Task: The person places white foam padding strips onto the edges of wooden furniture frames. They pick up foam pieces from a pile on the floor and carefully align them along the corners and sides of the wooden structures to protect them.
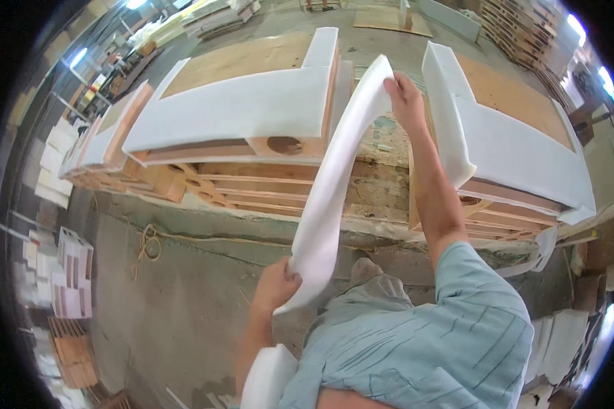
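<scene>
A long white strip [331, 191], soft-looking, smooth and foam-like, hangs bowed and slightly twisted between two hands, slanting across the gap between two padded wooden frames. The right hand [406, 102] has its fingers pinched on the strip's upper end, arm stretched out; the left hand [274, 285] grips the lower end near the person's waist, fingers curled over the edge. Another thick white piece [269, 378] shows beside the left forearm; whether it is tucked there I can't tell. The left frame [235, 58] and the right frame [515, 92] are bare tan board on top, bordered with matte white padding, with a round hole cut in the left one's front panel and slatted timber below

Underfoot the concrete floor [177, 307] is grey, scuffed and stained, and a workshop stretches off behind under bright tube lights [576, 27]. A pale rope [150, 245] lies loosely coiled on that floor, its tail running along the foot of the frames. White-and-brown blocks [75, 273] stack up on the left, a tall pile of timber [518, 31] at the far right. The strip itself hides part of the left frame's near corner, and the right arm covers some of the gap
</scene>
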The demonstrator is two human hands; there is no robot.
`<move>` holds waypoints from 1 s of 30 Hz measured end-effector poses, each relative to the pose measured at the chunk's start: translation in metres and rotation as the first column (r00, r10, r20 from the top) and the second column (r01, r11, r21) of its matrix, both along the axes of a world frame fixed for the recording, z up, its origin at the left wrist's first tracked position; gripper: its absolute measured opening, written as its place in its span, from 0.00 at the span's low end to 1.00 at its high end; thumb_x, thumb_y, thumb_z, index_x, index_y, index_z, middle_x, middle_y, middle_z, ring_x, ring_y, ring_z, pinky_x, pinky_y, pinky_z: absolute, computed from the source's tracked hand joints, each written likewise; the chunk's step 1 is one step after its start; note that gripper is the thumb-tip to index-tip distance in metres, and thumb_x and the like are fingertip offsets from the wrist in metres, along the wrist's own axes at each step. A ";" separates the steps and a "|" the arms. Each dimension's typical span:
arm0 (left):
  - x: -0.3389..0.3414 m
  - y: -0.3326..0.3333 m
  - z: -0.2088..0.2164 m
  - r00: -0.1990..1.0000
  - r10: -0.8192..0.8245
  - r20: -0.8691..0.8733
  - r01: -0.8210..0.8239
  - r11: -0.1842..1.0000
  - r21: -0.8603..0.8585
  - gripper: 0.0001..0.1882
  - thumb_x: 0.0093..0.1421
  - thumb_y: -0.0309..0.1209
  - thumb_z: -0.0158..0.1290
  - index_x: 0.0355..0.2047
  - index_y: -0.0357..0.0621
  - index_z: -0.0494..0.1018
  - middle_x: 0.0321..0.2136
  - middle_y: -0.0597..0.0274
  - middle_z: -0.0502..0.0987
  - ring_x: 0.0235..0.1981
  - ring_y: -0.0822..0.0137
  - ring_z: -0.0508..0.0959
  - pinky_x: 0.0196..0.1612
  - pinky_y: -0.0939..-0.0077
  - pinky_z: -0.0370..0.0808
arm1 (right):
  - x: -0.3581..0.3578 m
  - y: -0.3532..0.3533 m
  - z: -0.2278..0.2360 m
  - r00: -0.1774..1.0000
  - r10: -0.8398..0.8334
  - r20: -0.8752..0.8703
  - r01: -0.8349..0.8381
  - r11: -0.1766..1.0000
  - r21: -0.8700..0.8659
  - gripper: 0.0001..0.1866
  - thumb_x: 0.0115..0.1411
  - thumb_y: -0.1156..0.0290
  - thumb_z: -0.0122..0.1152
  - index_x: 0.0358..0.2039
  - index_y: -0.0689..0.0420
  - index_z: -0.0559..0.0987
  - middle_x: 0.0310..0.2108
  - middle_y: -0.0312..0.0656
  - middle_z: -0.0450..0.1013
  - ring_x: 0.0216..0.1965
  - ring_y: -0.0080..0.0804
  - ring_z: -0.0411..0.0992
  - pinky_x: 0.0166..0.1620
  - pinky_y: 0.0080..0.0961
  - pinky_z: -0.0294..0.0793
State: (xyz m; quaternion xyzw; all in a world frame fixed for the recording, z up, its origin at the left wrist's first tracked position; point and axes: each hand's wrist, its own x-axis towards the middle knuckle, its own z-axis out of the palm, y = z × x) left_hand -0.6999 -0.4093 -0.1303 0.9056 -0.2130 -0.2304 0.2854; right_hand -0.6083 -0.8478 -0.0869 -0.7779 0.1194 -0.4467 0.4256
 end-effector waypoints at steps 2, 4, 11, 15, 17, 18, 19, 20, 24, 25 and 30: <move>0.008 -0.032 0.036 0.998 -0.024 0.064 0.027 0.999 -0.045 0.17 0.49 0.28 0.53 0.41 0.38 0.73 0.33 0.42 0.76 0.37 0.41 0.76 0.41 0.55 0.73 | 0.038 -0.039 -0.011 0.994 -0.095 0.062 0.095 0.995 0.012 0.17 0.61 0.62 0.56 0.46 0.60 0.76 0.35 0.46 0.77 0.36 0.30 0.75 0.42 0.26 0.71; 0.018 -0.060 0.057 0.972 -0.055 0.229 0.089 0.986 -0.141 0.17 0.49 0.27 0.53 0.42 0.40 0.72 0.34 0.44 0.76 0.37 0.43 0.76 0.41 0.55 0.73 | 0.086 -0.074 -0.024 0.986 -0.127 0.106 0.113 0.986 0.125 0.17 0.62 0.62 0.55 0.46 0.60 0.76 0.37 0.47 0.77 0.37 0.33 0.75 0.43 0.26 0.71; 0.061 -0.157 0.082 0.948 -0.146 0.284 0.177 0.980 -0.089 0.28 0.54 0.23 0.51 0.57 0.39 0.62 0.38 0.38 0.75 0.40 0.40 0.76 0.42 0.55 0.74 | 0.236 -0.140 -0.048 0.991 -0.128 0.031 0.107 0.918 0.382 0.17 0.56 0.66 0.54 0.42 0.63 0.79 0.35 0.42 0.77 0.35 0.27 0.73 0.40 0.25 0.71; 0.082 -0.198 0.089 0.974 -0.102 0.203 0.111 0.993 -0.033 0.30 0.55 0.24 0.53 0.59 0.37 0.60 0.35 0.36 0.75 0.36 0.40 0.77 0.38 0.56 0.75 | 0.297 -0.172 -0.062 0.989 -0.150 0.015 0.125 0.869 0.478 0.18 0.57 0.66 0.50 0.39 0.64 0.80 0.33 0.45 0.78 0.35 0.30 0.73 0.40 0.27 0.71; 0.090 -0.215 0.092 0.961 -0.143 0.238 0.152 0.988 -0.022 0.31 0.55 0.25 0.54 0.60 0.35 0.59 0.33 0.36 0.75 0.34 0.40 0.78 0.36 0.57 0.75 | 0.324 -0.196 -0.076 0.989 -0.148 0.027 0.111 0.839 0.533 0.18 0.56 0.66 0.48 0.39 0.64 0.81 0.32 0.45 0.78 0.34 0.30 0.73 0.40 0.28 0.71; 0.093 -0.220 0.091 0.957 -0.146 0.250 0.155 0.988 -0.016 0.32 0.55 0.24 0.54 0.60 0.34 0.59 0.32 0.36 0.75 0.34 0.41 0.78 0.36 0.57 0.75 | 0.333 -0.196 -0.079 0.993 -0.121 0.018 0.092 0.842 0.531 0.18 0.57 0.67 0.48 0.39 0.64 0.81 0.31 0.46 0.78 0.34 0.31 0.73 0.40 0.28 0.71; 0.095 -0.223 0.090 0.954 -0.151 0.260 0.159 0.987 -0.010 0.32 0.55 0.24 0.54 0.60 0.33 0.59 0.32 0.35 0.75 0.33 0.41 0.78 0.36 0.58 0.75 | 0.340 -0.193 -0.082 0.996 -0.094 0.010 0.074 0.845 0.529 0.18 0.57 0.67 0.47 0.38 0.64 0.81 0.31 0.46 0.78 0.34 0.31 0.74 0.39 0.28 0.71; 0.097 -0.226 0.089 0.950 -0.157 0.270 0.164 0.986 -0.004 0.32 0.55 0.24 0.55 0.60 0.32 0.58 0.31 0.35 0.75 0.33 0.41 0.78 0.36 0.58 0.75 | 0.348 -0.190 -0.085 0.998 -0.069 0.002 0.057 0.848 0.527 0.18 0.57 0.67 0.47 0.38 0.64 0.81 0.30 0.46 0.78 0.34 0.32 0.74 0.39 0.29 0.71; 0.105 -0.236 0.090 0.947 -0.148 0.286 0.166 0.985 -0.041 0.32 0.55 0.23 0.55 0.59 0.30 0.59 0.30 0.36 0.75 0.32 0.42 0.78 0.35 0.58 0.75 | 0.361 -0.183 -0.088 1.000 0.021 -0.013 -0.008 0.790 0.613 0.18 0.56 0.66 0.46 0.37 0.64 0.80 0.33 0.55 0.77 0.33 0.41 0.76 0.41 0.34 0.72; 0.105 -0.238 0.092 0.951 -0.141 0.273 0.157 0.987 -0.037 0.32 0.55 0.23 0.55 0.59 0.30 0.59 0.30 0.36 0.75 0.32 0.42 0.78 0.35 0.58 0.75 | 0.361 -0.178 -0.088 0.999 0.033 -0.030 -0.007 0.780 0.625 0.19 0.56 0.66 0.45 0.37 0.64 0.80 0.34 0.56 0.77 0.34 0.43 0.76 0.42 0.35 0.72; 0.110 -0.245 0.096 0.945 -0.139 0.296 0.157 0.987 -0.040 0.32 0.55 0.23 0.55 0.59 0.30 0.59 0.31 0.36 0.75 0.32 0.42 0.78 0.35 0.58 0.75 | 0.374 -0.188 -0.088 0.996 -0.016 -0.084 0.060 0.836 0.545 0.19 0.56 0.66 0.44 0.38 0.64 0.80 0.36 0.58 0.77 0.39 0.51 0.75 0.45 0.38 0.71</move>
